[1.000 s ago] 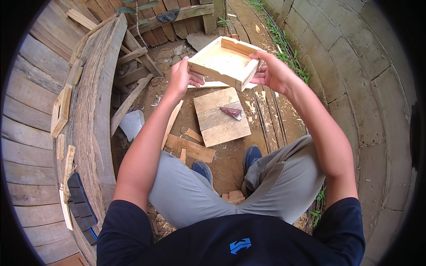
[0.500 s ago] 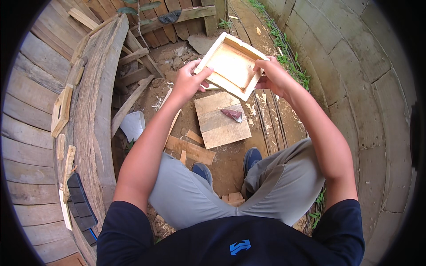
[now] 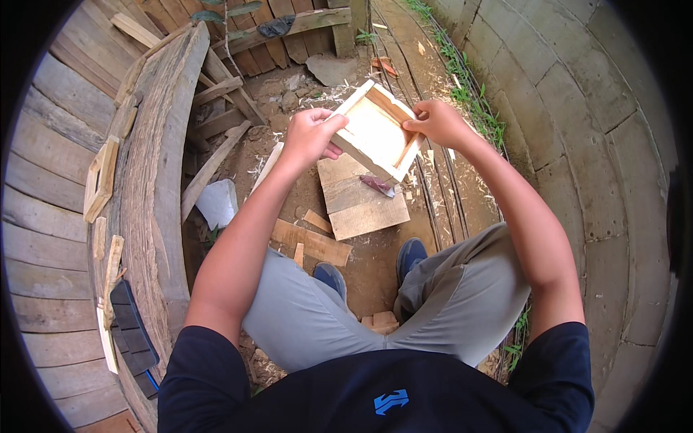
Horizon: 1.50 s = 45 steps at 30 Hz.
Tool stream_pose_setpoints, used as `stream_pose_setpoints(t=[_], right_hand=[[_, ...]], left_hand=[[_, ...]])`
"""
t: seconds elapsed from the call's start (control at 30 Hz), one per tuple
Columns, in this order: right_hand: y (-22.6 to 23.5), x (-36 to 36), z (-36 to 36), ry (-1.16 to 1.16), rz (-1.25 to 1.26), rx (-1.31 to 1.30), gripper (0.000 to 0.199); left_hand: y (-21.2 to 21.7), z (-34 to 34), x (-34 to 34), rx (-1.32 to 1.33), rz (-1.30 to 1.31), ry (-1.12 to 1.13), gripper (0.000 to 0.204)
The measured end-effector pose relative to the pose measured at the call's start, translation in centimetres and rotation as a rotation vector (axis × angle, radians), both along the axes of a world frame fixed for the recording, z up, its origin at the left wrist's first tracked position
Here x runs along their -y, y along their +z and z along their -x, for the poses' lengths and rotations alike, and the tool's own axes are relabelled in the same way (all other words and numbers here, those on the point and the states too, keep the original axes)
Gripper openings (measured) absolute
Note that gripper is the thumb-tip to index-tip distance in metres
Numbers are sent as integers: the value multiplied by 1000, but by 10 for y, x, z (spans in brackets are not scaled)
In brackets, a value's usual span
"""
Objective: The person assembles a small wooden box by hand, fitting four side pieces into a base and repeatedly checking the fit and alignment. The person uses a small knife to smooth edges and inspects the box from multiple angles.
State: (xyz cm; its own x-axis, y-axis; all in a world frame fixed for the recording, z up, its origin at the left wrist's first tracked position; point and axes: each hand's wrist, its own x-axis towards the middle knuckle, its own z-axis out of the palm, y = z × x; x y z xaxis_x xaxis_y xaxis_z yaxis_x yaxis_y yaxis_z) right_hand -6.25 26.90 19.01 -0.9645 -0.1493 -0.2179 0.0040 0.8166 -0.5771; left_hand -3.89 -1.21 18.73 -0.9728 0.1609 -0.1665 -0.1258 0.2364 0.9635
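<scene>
Between my two hands a shallow wooden box (image 3: pixel 374 137) is held up in the air, tilted, its hollow side facing me. My left hand (image 3: pixel 312 137) grips its left corner, thumb on the rim and fingers behind. At the right corner my right hand (image 3: pixel 438 124) is closed on the wall, its thumb reaching over the inner edge. Below the box, a square board of joined planks (image 3: pixel 368 214) lies on the ground. On that board rests a folded piece of dark red sandpaper (image 3: pixel 377 186), partly covered by the box's lower corner.
To my left runs a rough timber bench (image 3: pixel 148 166) bearing a small wooden frame (image 3: pixel 101 180), wood strips and a dark phone (image 3: pixel 133 328). A concrete block wall (image 3: pixel 570 123) rises on the right. Wood offcuts (image 3: pixel 310 242) and shavings litter the dirt.
Both hands have lowered the box slightly toward me and tipped it, so it looks smaller and shows more of its near outer side. A reddish piece on the ground beyond is now uncovered.
</scene>
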Motion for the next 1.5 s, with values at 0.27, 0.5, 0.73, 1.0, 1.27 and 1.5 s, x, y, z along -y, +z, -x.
stream_pose_setpoints(t=[0.27,0.5,0.73,1.0,1.27,1.5], right_hand=[[-17,9,2,108,49,-156,42],[-35,-3,19,-55,110,-50,46],[-29,-4,19,-215,477,247,32],[-26,-8,18,-231,457,199,32],[-14,5,9,-174,156,-28,47],[-2,2,11,-238,222,63,48]], left_hand=[[2,-5,-5,45,106,-85,48],[2,-3,-9,97,-204,-202,79],[3,-13,-15,17,-181,-333,95],[11,-18,-17,-8,-165,-353,91],[-5,-20,-26,11,-54,-155,70],[1,-25,-29,-83,51,-171,78]])
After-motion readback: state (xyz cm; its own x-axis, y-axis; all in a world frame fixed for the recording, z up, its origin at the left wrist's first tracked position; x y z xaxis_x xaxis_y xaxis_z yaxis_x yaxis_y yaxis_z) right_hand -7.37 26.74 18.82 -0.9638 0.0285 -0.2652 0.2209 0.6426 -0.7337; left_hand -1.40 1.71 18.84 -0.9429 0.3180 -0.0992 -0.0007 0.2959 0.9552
